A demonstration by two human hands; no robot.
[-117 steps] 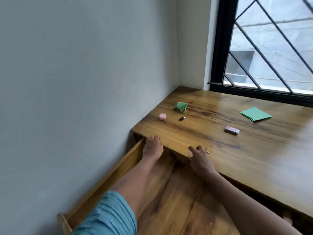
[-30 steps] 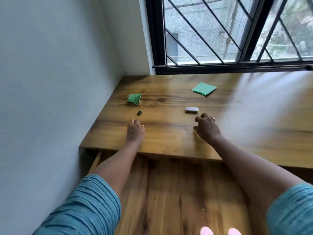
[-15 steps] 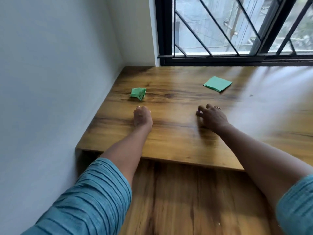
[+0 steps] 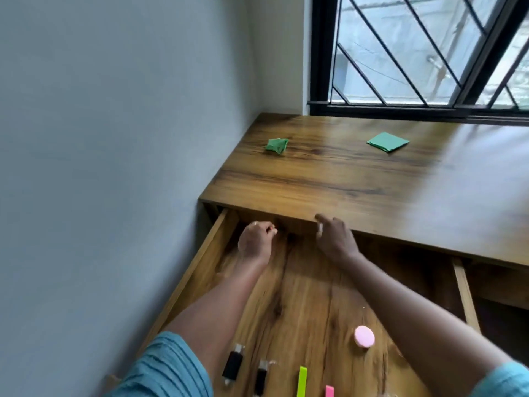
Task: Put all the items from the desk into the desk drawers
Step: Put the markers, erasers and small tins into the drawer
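My left hand point(image 4: 256, 239) and my right hand point(image 4: 335, 236) hover over the back of the open wooden drawer point(image 4: 200, 259), just under the desk's front edge. The fingers of both are curled. What they hold is hidden inside them. On the desk top point(image 4: 343, 181) lie a crumpled green paper point(image 4: 276, 145) near the wall and a flat folded green paper point(image 4: 388, 141) by the window. In the drawer's front part lie a round pink case point(image 4: 364, 336), two black cylinders point(image 4: 233, 363), a yellow-green marker point(image 4: 301, 381) and a pink marker point(image 4: 329, 391).
A grey wall runs close along the drawer's left side. A barred window stands behind the desk. To the right of the drawer a wooden rail point(image 4: 465, 296) marks off a second, darker compartment under the desk top.
Both hands pulled back from the desk top to above the drawer. The small black item and the pink-and-white box are gone from the desk. The view dropped toward the drawer.
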